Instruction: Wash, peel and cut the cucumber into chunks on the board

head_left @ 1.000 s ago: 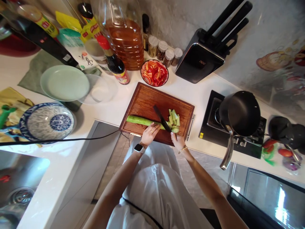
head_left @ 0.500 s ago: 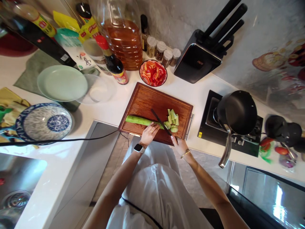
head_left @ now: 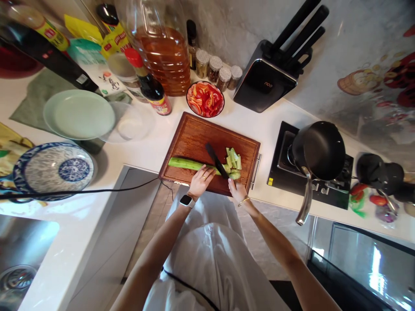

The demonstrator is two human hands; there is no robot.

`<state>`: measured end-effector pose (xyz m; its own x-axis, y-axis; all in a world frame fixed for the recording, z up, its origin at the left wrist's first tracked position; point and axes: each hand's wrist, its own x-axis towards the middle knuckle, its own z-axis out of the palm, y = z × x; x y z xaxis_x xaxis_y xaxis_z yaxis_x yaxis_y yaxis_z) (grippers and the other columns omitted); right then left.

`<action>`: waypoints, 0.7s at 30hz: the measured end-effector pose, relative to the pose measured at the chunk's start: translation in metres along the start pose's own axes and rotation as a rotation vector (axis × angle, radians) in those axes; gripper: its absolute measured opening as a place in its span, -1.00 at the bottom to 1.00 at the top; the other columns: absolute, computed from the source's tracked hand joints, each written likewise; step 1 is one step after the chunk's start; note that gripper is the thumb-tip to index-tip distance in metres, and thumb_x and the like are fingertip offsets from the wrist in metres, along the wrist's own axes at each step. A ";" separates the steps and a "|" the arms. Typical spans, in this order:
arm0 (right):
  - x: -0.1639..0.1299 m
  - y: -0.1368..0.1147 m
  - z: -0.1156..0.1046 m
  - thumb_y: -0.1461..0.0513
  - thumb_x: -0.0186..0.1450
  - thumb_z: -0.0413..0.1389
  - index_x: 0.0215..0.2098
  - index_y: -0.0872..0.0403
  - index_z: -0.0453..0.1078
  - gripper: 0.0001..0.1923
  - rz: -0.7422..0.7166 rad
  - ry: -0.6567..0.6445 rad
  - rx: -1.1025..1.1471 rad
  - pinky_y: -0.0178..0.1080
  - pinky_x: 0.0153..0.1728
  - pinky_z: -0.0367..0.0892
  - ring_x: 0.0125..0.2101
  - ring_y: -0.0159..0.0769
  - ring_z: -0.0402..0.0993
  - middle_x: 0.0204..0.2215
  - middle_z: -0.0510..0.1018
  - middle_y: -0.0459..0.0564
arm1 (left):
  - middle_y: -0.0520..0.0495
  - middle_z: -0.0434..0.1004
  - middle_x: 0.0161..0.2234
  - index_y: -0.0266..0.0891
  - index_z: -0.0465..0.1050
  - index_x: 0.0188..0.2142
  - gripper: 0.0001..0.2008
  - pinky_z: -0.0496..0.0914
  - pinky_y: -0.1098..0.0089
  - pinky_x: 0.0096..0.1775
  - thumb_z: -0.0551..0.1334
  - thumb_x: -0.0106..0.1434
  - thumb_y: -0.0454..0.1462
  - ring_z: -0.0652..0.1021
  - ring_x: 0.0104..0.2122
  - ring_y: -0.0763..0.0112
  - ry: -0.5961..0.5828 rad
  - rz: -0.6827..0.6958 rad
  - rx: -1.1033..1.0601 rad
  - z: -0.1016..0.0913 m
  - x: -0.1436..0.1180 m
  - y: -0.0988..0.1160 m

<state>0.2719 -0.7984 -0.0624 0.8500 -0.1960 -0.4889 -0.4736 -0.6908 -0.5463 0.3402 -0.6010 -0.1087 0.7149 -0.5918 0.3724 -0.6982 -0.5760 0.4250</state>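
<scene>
A long, pale green peeled vegetable (head_left: pixel 183 163), resembling a gourd or cucumber, lies along the near side of the wooden cutting board (head_left: pixel 201 134). My left hand (head_left: pixel 201 178) presses on its right part, fingers bent over it. In my right hand (head_left: pixel 237 190) is the handle of a black kitchen knife (head_left: pixel 214 156). The blade slants across the vegetable, just right of my left fingertips, its broad face showing. To the right of the blade lie cut green pieces (head_left: pixel 233 159), and a rounded piece (head_left: pixel 234 174) sits close to my right hand.
Behind the board stand a bowl of sliced red peppers (head_left: pixel 205 99), a knife block (head_left: pixel 266 77) and a large oil jug (head_left: pixel 162 56). A black pan (head_left: pixel 319 151) rests on the stove at right. Plates and a blue-patterned bowl (head_left: pixel 53 170) are at left; a dark cable (head_left: pixel 97 190) crosses there.
The knife blade has tilted, so more of its flat face shows, and my right hand has shifted slightly left. My left hand stays on the vegetable. The whole view has shifted a little.
</scene>
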 end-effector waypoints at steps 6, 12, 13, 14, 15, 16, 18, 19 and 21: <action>-0.017 -0.014 -0.029 -0.21 0.34 -0.35 -0.58 0.02 0.25 -0.33 -0.013 -0.037 0.054 -0.35 -0.48 0.21 -0.59 -0.37 0.37 -0.70 0.36 -0.10 | -0.14 0.56 -0.09 -0.23 0.44 0.02 -0.67 0.35 0.19 0.14 -0.02 0.39 -0.33 0.51 0.00 0.29 0.000 -0.008 -0.040 0.002 -0.001 -0.002; -0.027 -0.025 -0.036 -0.15 0.37 -0.32 -0.57 0.02 0.27 -0.38 -0.067 -0.029 -0.022 -0.31 -0.48 0.20 -0.57 -0.32 0.37 -0.67 0.39 -0.06 | -0.15 0.55 -0.04 -0.24 0.43 0.03 -0.66 0.31 0.17 0.19 -0.03 0.40 -0.34 0.48 0.06 0.31 -0.019 -0.031 -0.093 0.005 -0.004 -0.003; -0.027 -0.025 -0.035 -0.14 0.38 -0.31 -0.57 0.02 0.27 -0.39 -0.069 -0.022 -0.028 -0.31 -0.48 0.20 -0.57 -0.31 0.37 -0.67 0.39 -0.06 | -0.15 0.55 -0.04 -0.24 0.43 0.03 -0.66 0.31 0.18 0.19 -0.03 0.40 -0.34 0.48 0.06 0.31 -0.018 -0.032 -0.091 0.005 -0.004 -0.002; -0.027 -0.024 -0.034 -0.13 0.38 -0.30 -0.57 0.02 0.28 -0.39 -0.071 -0.016 -0.034 -0.30 -0.49 0.20 -0.57 -0.31 0.37 -0.67 0.39 -0.05 | -0.14 0.55 -0.04 -0.24 0.44 0.02 -0.66 0.31 0.18 0.18 -0.03 0.40 -0.34 0.48 0.06 0.31 -0.017 -0.032 -0.086 0.006 -0.005 -0.002; -0.027 -0.023 -0.033 -0.12 0.38 -0.30 -0.57 0.02 0.28 -0.40 -0.072 -0.014 -0.041 -0.30 -0.49 0.19 -0.57 -0.31 0.37 -0.66 0.40 -0.05 | -0.14 0.55 -0.04 -0.25 0.44 0.01 -0.67 0.32 0.18 0.18 -0.03 0.40 -0.34 0.48 0.06 0.30 -0.015 -0.031 -0.079 0.006 -0.005 -0.002; -0.028 -0.021 -0.034 -0.11 0.39 -0.29 -0.57 0.02 0.29 -0.40 -0.073 -0.018 -0.049 -0.30 -0.50 0.19 -0.57 -0.31 0.37 -0.66 0.40 -0.05 | -0.14 0.55 -0.05 -0.25 0.45 0.01 -0.67 0.33 0.18 0.17 -0.03 0.40 -0.34 0.48 0.06 0.30 -0.011 -0.029 -0.071 0.006 -0.005 -0.002; -0.031 -0.016 -0.036 -0.10 0.39 -0.28 -0.56 0.03 0.31 -0.41 -0.072 -0.035 -0.066 -0.30 -0.50 0.19 -0.57 -0.31 0.37 -0.65 0.42 -0.05 | -0.14 0.56 -0.05 -0.26 0.45 -0.01 -0.68 0.34 0.19 0.16 -0.01 0.40 -0.35 0.49 0.05 0.29 0.008 -0.020 -0.055 0.006 -0.004 -0.001; -0.033 -0.014 -0.038 -0.09 0.39 -0.27 -0.55 0.03 0.32 -0.41 -0.073 -0.044 -0.077 -0.30 -0.50 0.19 -0.57 -0.31 0.38 -0.65 0.42 -0.04 | -0.14 0.56 -0.06 -0.27 0.46 -0.01 -0.69 0.35 0.20 0.15 -0.01 0.39 -0.35 0.49 0.04 0.29 0.019 -0.014 -0.045 0.007 -0.004 -0.001; -0.036 -0.009 -0.038 -0.08 0.39 -0.25 -0.54 0.03 0.36 -0.42 -0.079 -0.027 -0.103 -0.30 -0.49 0.20 -0.56 -0.30 0.39 -0.66 0.43 -0.04 | -0.13 0.56 -0.06 -0.27 0.46 -0.01 -0.69 0.36 0.22 0.14 0.00 0.39 -0.36 0.50 0.03 0.29 0.039 -0.003 -0.033 0.007 -0.004 -0.001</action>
<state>0.2545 -0.8118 -0.0145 0.8766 -0.1205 -0.4659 -0.3781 -0.7713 -0.5120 0.3376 -0.6022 -0.1159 0.7185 -0.5674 0.4024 -0.6948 -0.5586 0.4529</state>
